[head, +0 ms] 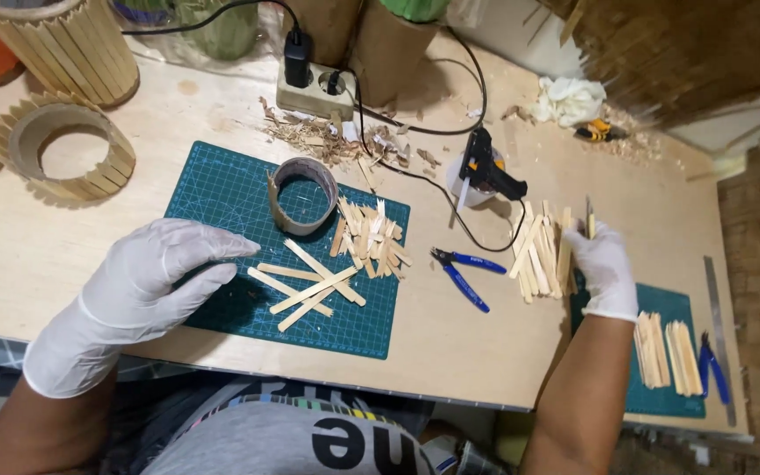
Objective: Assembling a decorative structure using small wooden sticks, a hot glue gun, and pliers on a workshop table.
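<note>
My left hand [147, 281], in a white glove, lies flat on the green gridded cutting mat [222, 189], fingers spread wide, holding nothing. At 3 o'clock from it, a loose cross of pale flat wooden sticks [310, 286] lies on the mat. At 12 o'clock from those, a short cardboard ring [303, 195]; beside it, a heap of short splintered stick offcuts [369, 237]. My right hand [602, 264], also gloved, rests at the 3 o'clock edge of a pile of long pale wooden slats [543, 251]; fingers curl narrow, touching the slats, grip unclear. Blue-handled cutting pliers [464, 271] lie between both piles. A black glue gun [490, 169] stands at 12 o'clock.
</note>
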